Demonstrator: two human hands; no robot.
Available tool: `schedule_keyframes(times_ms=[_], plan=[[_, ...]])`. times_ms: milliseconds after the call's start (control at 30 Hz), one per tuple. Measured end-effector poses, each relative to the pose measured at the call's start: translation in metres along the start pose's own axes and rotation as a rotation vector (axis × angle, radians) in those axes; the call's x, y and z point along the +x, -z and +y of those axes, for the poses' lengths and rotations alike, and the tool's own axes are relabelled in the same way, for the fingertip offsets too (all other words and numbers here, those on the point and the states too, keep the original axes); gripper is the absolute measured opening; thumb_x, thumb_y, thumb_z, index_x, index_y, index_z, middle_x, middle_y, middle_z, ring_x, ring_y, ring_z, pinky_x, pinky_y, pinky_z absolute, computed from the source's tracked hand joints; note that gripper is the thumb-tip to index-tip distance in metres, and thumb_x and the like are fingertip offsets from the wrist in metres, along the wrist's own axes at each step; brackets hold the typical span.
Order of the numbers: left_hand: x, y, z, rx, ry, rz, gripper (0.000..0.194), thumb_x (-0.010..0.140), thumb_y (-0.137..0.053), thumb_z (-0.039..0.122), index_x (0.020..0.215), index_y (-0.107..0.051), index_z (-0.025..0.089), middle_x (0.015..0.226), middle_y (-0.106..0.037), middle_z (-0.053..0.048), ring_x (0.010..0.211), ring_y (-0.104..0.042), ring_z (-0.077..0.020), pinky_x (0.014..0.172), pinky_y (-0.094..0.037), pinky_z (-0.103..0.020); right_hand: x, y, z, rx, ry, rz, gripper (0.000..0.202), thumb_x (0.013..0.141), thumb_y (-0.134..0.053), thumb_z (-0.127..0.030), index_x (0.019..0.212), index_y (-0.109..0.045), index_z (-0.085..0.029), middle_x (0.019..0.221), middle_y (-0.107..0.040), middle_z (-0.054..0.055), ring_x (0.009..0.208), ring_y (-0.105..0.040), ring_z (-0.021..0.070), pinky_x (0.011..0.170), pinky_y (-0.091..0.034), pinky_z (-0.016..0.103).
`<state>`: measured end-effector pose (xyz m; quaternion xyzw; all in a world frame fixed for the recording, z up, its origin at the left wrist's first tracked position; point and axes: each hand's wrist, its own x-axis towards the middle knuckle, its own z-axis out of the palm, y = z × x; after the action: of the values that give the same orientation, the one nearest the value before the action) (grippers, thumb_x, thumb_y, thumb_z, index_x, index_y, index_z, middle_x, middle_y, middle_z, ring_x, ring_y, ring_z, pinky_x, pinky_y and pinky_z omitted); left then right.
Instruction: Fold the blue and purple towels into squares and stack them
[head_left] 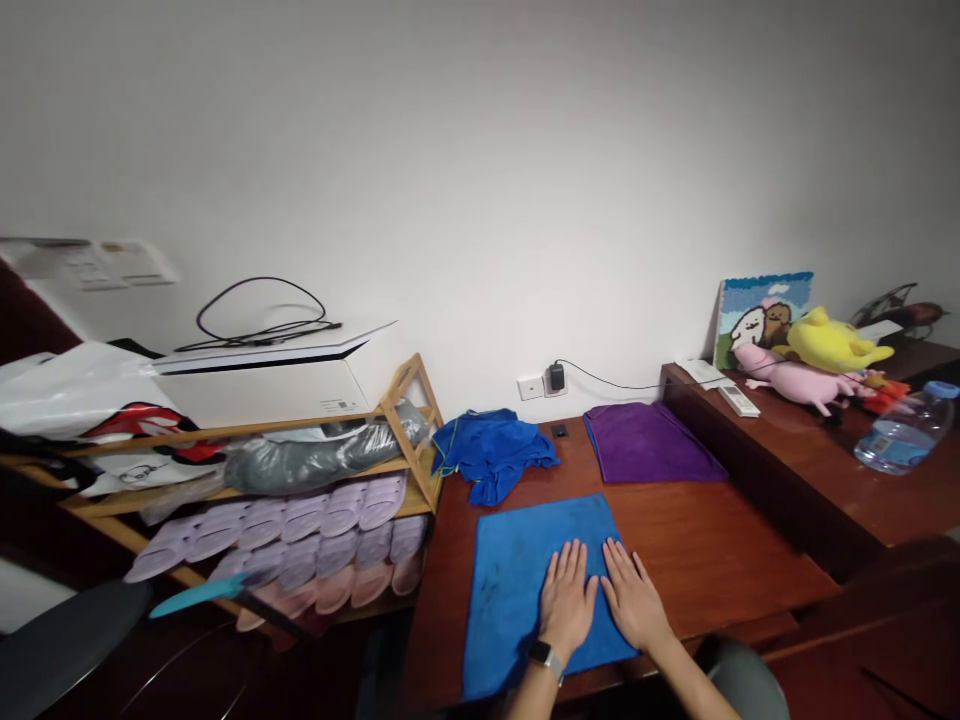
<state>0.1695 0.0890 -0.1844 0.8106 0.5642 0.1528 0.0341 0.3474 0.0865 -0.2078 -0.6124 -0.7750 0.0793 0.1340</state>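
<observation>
Head view: resting palm-down with left hand (568, 603) on the flat blue cloth (510, 580), and with right hand (634, 597) across its right edge, partly over the brown table (727, 535). Holding fingers straight out on both, grasping nothing, thumbs nearly meeting. Wearing a watch (545, 656) on the left wrist. Beyond, at the wall side, seen lying: crumpled blue cloth (496, 452), left; purple cloth (652, 445), right.

on table (712, 560): front cloth (510, 580), rear-left cloth (499, 450), rear-right cloth (649, 445) | left: rack (409, 410) | right: bottle (896, 445)
</observation>
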Motion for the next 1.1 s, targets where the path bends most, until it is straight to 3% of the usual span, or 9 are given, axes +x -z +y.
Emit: schedule_keyframes(times_ms=[200, 267, 333, 433, 533, 633, 767, 967, 1100], plan=[[-0.051, 0.012, -0.113, 0.2, 0.309, 0.114, 0.061, 0.107, -0.032, 0.043, 0.163, -0.038, 0.021, 0.167, -0.041, -0.009, 0.156, -0.036, -0.0304, 0.128, -0.032, -0.056, -0.002, -0.002, 0.002, 0.015, -0.009, 0.018, 0.066, 0.108, -0.022, -0.053, 0.164, -0.036, -0.022, 0.17, -0.032, 0.004, 0.158, -0.03, 0.0252, 0.131, -0.022, 0.049], [-0.053, 0.02, -0.133, 0.236, 0.345, 0.126, 0.059, 0.107, -0.031, 0.04, 0.161, -0.044, 0.017, 0.165, -0.045, -0.012, 0.155, -0.038, -0.0303, 0.128, -0.033, -0.054, 0.007, 0.001, 0.001, 0.019, -0.016, 0.019, 0.065, 0.108, -0.022, -0.051, 0.162, -0.04, -0.02, 0.168, -0.038, 0.006, 0.156, -0.034, 0.0265, 0.132, -0.02, 0.049], [-0.039, 0.026, -0.132, 0.229, 0.316, 0.133, 0.058, 0.108, -0.028, 0.036, 0.158, -0.048, 0.014, 0.163, -0.047, -0.014, 0.154, -0.039, -0.0289, 0.128, -0.033, -0.052, 0.024, 0.008, -0.003, 0.022, -0.028, 0.04, 0.066, 0.108, -0.02, -0.048, 0.162, -0.042, -0.017, 0.166, -0.042, 0.008, 0.155, -0.036, 0.0265, 0.132, -0.019, 0.048], [0.005, 0.027, -0.094, 0.122, 0.116, 0.11, 0.057, 0.11, -0.025, 0.036, 0.16, -0.044, 0.016, 0.167, -0.043, -0.01, 0.156, -0.037, -0.0232, 0.128, -0.034, -0.046, 0.063, 0.019, -0.013, 0.019, -0.01, 0.057, 0.065, 0.108, -0.018, -0.041, 0.163, -0.039, -0.013, 0.168, -0.038, 0.01, 0.157, -0.033, 0.0244, 0.132, -0.02, 0.045], [0.051, 0.015, -0.048, 0.007, -0.054, 0.03, 0.057, 0.111, -0.023, 0.038, 0.163, -0.039, 0.021, 0.168, -0.041, -0.005, 0.157, -0.034, -0.0205, 0.129, -0.032, -0.045, 0.096, 0.023, -0.02, -0.006, 0.058, -0.018, 0.063, 0.106, -0.024, -0.035, 0.163, -0.038, -0.012, 0.17, -0.032, 0.01, 0.159, -0.028, 0.0242, 0.131, -0.023, 0.045], [0.073, -0.004, -0.031, -0.016, -0.023, -0.016, 0.057, 0.11, -0.023, 0.039, 0.162, -0.04, 0.023, 0.166, -0.044, -0.006, 0.156, -0.036, -0.0227, 0.129, -0.031, -0.049, 0.109, 0.017, -0.018, -0.037, 0.078, -0.096, 0.063, 0.105, -0.027, -0.034, 0.164, -0.035, -0.011, 0.171, -0.029, 0.01, 0.16, -0.025, 0.0247, 0.131, -0.023, 0.045], [0.056, -0.011, -0.073, 0.076, 0.15, 0.019, 0.058, 0.109, -0.026, 0.041, 0.163, -0.04, 0.021, 0.168, -0.041, -0.008, 0.157, -0.034, -0.0259, 0.13, -0.029, -0.051, 0.108, 0.008, -0.01, -0.032, 0.061, -0.084, 0.066, 0.109, -0.02, -0.042, 0.165, -0.03, -0.011, 0.172, -0.026, 0.01, 0.16, -0.023, 0.0229, 0.132, -0.019, 0.043], [0.013, 0.025, -0.17, 0.201, 0.357, 0.015, 0.058, 0.107, -0.025, 0.029, 0.163, -0.039, 0.016, 0.169, -0.038, -0.01, 0.157, -0.034, -0.0255, 0.129, -0.029, -0.051, 0.11, 0.006, -0.007, -0.006, 0.055, -0.086, 0.065, 0.109, -0.022, -0.044, 0.165, -0.032, -0.015, 0.172, -0.027, 0.009, 0.16, -0.024, 0.0231, 0.131, -0.019, 0.044], [0.008, 0.041, -0.176, 0.193, 0.303, 0.028, 0.058, 0.106, -0.029, 0.028, 0.161, -0.041, 0.014, 0.165, -0.044, -0.013, 0.155, -0.038, -0.0262, 0.129, -0.03, -0.05, 0.108, 0.013, -0.009, 0.018, 0.05, -0.087, 0.064, 0.108, -0.023, -0.043, 0.165, -0.032, -0.014, 0.172, -0.027, 0.01, 0.16, -0.024, 0.024, 0.131, -0.021, 0.046]])
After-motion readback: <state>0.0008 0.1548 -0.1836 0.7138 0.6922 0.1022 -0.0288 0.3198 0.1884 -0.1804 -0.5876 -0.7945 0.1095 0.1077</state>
